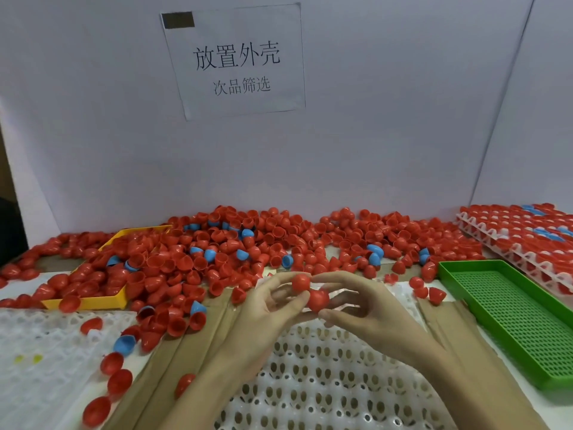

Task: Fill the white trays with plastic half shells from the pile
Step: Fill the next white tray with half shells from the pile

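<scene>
Both hands meet above the white tray (325, 383) in front of the person: the left hand (266, 305) and the right hand (362, 305) pinch two red half shells (317, 299) between fingertips, one shell just above the other and touching it. Behind them a pile of red and blue shells (248, 249) spreads along the white wall, spilling over a yellow tray (90, 302). A green perforated tray (511, 315) lies to the right, filled white trays (521, 240) stacked beyond it. A paper sign (238, 60) hangs on the wall

Green mesh tray (508, 318), yellow tray (93, 302), wall sign (235, 63).
</scene>
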Action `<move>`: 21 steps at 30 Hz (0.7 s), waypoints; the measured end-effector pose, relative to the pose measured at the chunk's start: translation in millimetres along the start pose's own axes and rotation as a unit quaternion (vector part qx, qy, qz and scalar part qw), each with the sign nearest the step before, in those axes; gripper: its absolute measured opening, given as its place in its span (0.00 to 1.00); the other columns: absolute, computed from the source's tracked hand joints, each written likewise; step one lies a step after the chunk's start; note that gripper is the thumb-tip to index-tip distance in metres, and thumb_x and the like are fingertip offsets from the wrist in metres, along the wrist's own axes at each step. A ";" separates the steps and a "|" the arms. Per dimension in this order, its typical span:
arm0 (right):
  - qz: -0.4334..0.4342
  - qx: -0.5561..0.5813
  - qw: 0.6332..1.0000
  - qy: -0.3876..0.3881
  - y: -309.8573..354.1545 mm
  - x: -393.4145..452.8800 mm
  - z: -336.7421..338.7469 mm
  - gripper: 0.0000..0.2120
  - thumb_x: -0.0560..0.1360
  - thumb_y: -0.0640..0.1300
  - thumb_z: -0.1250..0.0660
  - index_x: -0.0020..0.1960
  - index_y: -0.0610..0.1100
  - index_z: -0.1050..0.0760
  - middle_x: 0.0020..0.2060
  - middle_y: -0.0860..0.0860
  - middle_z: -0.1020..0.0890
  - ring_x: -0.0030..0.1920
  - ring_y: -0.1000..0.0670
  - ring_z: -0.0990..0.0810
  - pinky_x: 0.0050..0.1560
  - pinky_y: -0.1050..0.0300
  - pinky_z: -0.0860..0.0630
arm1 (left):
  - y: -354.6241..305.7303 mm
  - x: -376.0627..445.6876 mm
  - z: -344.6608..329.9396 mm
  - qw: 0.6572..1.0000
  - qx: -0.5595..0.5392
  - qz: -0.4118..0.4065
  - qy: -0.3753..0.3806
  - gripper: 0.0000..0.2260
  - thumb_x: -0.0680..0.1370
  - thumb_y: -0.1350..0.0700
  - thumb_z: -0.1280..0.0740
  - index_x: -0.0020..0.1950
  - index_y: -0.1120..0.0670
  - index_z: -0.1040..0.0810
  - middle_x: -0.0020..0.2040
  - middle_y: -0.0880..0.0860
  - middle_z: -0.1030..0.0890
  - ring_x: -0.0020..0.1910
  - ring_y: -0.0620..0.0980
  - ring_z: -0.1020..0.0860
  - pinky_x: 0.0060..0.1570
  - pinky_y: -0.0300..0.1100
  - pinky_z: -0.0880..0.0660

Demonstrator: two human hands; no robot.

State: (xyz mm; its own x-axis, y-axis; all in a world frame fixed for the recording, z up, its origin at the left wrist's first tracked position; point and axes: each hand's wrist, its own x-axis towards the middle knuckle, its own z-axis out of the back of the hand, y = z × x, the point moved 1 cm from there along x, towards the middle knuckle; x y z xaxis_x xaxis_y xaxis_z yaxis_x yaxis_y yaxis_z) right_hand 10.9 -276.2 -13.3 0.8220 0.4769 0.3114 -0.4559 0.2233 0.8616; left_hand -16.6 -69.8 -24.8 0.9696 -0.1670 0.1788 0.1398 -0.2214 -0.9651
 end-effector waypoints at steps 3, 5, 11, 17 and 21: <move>0.016 -0.020 0.999 -0.036 -8.2 2.0 -2.1 0.15 0.76 0.43 0.21 0.60 0.55 0.17 0.53 0.54 0.13 0.51 0.48 0.12 0.53 0.51 0.14 | -0.9 -1.7 0.8 1.000 -0.010 0.008 -0.008 0.17 0.81 0.57 0.28 0.69 0.48 0.22 0.60 0.57 0.15 0.59 0.58 0.16 0.58 0.47 0.18; 0.018 -0.038 0.998 -0.035 -11.9 2.1 -3.5 0.14 0.75 0.45 0.20 0.58 0.56 0.17 0.51 0.55 0.13 0.51 0.49 0.12 0.53 0.52 0.15 | 0.1 -1.5 1.4 0.999 0.040 0.000 -0.008 0.17 0.80 0.54 0.27 0.68 0.44 0.21 0.59 0.55 0.15 0.57 0.56 0.15 0.59 0.48 0.18; 0.016 -0.071 0.997 -0.032 -15.6 0.1 -2.7 0.14 0.74 0.45 0.20 0.57 0.54 0.17 0.45 0.55 0.13 0.46 0.51 0.12 0.50 0.55 0.15 | 5.7 3.8 1.6 0.985 0.147 -0.062 -0.069 0.12 0.76 0.57 0.22 0.57 0.48 0.18 0.51 0.53 0.14 0.47 0.53 0.13 0.48 0.44 0.16; -0.010 -0.070 0.996 -0.053 -20.5 0.3 6.9 0.13 0.75 0.43 0.21 0.58 0.54 0.16 0.45 0.55 0.12 0.46 0.52 0.12 0.51 0.57 0.16 | 9.8 6.7 36.4 0.935 0.333 -0.097 -0.080 0.11 0.79 0.52 0.26 0.58 0.42 0.21 0.55 0.38 0.16 0.58 0.36 0.18 0.58 0.29 0.24; -0.031 -0.071 0.996 -0.035 -26.3 0.2 5.9 0.15 0.79 0.40 0.25 0.62 0.56 0.17 0.48 0.56 0.13 0.48 0.52 0.12 0.52 0.56 0.16 | 18.7 7.7 37.6 0.914 0.396 -0.066 -0.048 0.11 0.81 0.51 0.29 0.58 0.37 0.25 0.53 0.39 0.17 0.52 0.35 0.17 0.55 0.35 0.20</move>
State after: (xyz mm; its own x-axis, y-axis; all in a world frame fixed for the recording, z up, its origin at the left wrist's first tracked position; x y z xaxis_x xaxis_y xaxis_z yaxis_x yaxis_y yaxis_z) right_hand 25.0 -286.9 -33.5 0.8695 0.3994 0.2904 -0.4430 0.3709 0.8162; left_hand 1.0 -39.1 -48.6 0.9418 -0.0960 0.3222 0.3213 0.5391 -0.7786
